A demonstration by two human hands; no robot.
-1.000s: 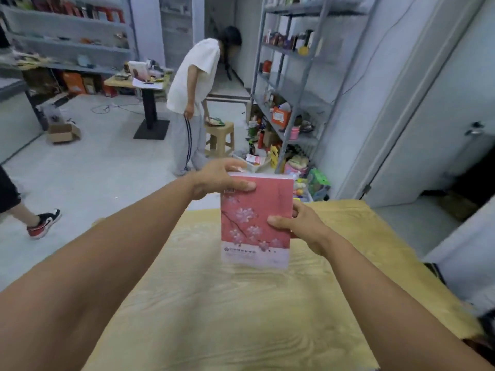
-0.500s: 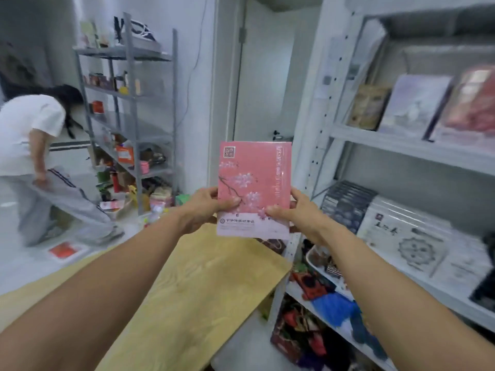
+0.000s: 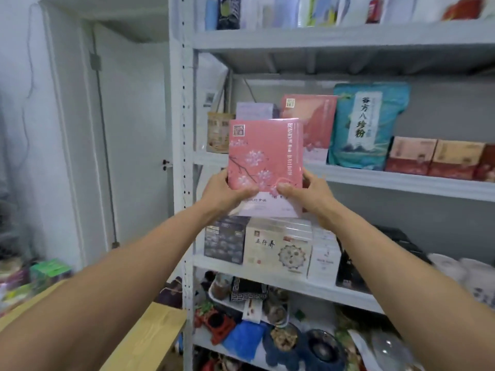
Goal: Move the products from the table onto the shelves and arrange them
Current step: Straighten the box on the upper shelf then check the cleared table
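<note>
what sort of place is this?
Probably a small shop or stockroom: metal shelving packed with packaged goods, such as the teal pouch and red boxes, plus a pink box held up toward it.

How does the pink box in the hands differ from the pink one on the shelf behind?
The held pink box is in the air, gripped low by the left hand and the right hand; the rear pink box stands on the shelf. The held one shows nearly whole; the rear one is partly hidden behind it. Both are pink with a seal at top left.
</note>
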